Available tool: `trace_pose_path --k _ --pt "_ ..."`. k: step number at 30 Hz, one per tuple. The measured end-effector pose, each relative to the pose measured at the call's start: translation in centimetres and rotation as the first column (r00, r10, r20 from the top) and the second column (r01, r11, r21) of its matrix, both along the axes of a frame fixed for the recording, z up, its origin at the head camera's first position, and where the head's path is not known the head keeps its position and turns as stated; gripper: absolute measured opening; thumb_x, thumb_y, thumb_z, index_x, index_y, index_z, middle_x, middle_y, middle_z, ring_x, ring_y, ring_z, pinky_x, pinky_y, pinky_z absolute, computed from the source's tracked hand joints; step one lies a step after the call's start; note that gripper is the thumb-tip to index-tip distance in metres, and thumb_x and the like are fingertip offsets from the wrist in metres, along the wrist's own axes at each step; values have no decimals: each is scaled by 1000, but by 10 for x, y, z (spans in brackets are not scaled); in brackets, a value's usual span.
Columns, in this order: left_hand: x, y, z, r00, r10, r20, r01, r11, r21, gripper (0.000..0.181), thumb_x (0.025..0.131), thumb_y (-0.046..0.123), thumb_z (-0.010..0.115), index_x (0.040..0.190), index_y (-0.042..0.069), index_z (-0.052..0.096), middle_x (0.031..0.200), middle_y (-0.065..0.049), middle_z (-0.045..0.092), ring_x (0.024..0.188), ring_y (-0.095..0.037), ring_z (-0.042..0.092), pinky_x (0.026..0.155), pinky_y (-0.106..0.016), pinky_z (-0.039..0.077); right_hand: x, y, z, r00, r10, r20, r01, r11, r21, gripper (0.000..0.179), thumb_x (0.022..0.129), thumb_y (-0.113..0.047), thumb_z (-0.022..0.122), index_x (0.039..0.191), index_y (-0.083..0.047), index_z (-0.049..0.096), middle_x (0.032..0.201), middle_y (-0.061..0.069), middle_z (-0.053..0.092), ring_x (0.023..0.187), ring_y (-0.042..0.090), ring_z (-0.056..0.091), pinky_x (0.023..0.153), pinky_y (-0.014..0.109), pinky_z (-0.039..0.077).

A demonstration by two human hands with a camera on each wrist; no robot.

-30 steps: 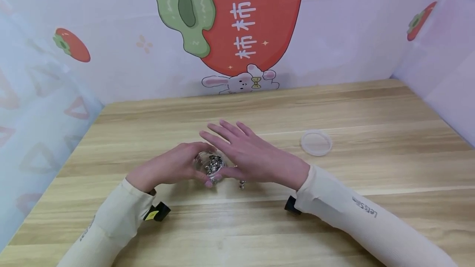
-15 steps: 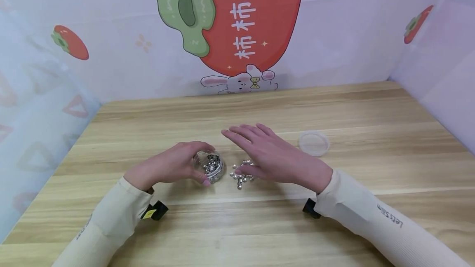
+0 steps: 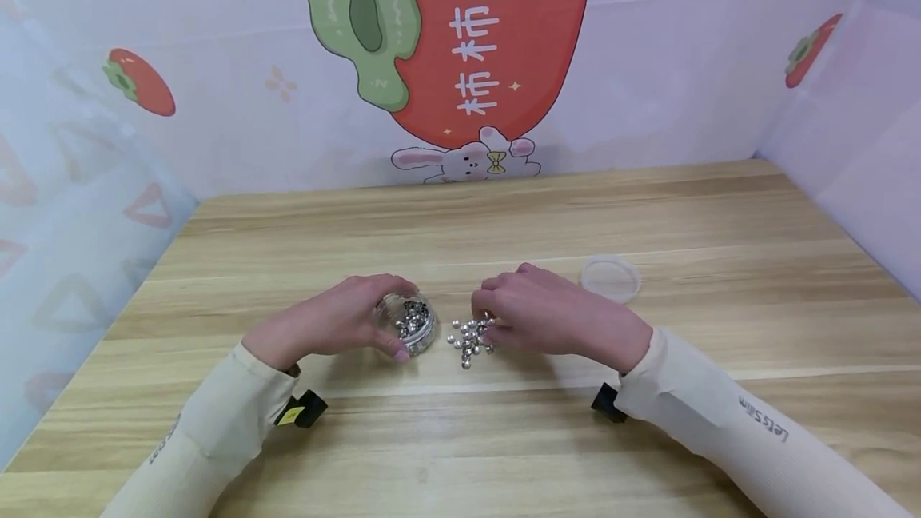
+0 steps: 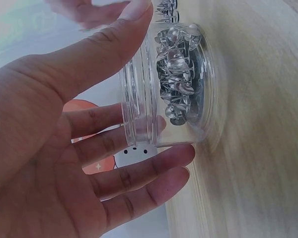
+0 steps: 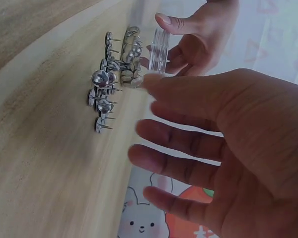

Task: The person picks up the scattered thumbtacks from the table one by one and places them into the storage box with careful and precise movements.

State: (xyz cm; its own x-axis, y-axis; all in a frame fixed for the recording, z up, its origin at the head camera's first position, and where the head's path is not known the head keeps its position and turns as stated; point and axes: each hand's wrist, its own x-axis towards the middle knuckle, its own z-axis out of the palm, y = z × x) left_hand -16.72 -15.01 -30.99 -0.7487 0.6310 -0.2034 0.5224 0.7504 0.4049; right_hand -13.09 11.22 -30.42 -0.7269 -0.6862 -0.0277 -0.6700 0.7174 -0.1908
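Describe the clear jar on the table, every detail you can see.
The clear jar is round and see-through, glass or plastic, I can't tell which. It has a ridged neck and no lid on. It stands upright on the wood-look table, partly filled with silvery tacks. The left hand grips its side between thumb and fingers.

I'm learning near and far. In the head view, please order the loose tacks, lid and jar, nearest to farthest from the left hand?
1. Jar: in the left hand.
2. Loose tacks: right of the jar.
3. Lid: farther right, beyond the right hand.
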Motion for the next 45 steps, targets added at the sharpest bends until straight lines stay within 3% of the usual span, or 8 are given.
trace_pose_path --k 3,11,23,45 --pt "1 -1 0 1000 -1 -4 1 1000 -3 83 66 43 86 134 6 53 134 -10 60 124 -32 55 106 -50 43 0 0 -3 1000 21 13 -21 1000 8 4 86 -15 71 87 -18 68 80 -11 63 64 7 51 72 29 48" --pt "1 0 -1 1000 0 -4 0 1000 2 83 67 42 85 134 6 53 135 -10 60 125 -33 54 107 -50 42 -2 -1 -16 999 15 46 -17 999 52 15 88 -9 65 76 -18 65 70 -10 61 58 7 48 59 24 43" --pt "0 1 -2 1000 10 14 -9 1000 -8 83 67 42 85 135 8 52 136 -8 59 126 -30 54 107 -49 42 -4 1 -19 999 -3 36 2 999 43 19 88 -7 63 72 -18 63 68 -10 60 56 7 46 57 23 42" --pt "1 0 1 1000 1 -1 -1 1000 -8 84 67 44 84 135 6 52 135 -10 59 127 -32 53 107 -50 42 -6 4 -1 997 -1 -71 -4 997 -71 16 86 -5 64 76 -17 66 71 -10 61 58 6 48 62 23 44"
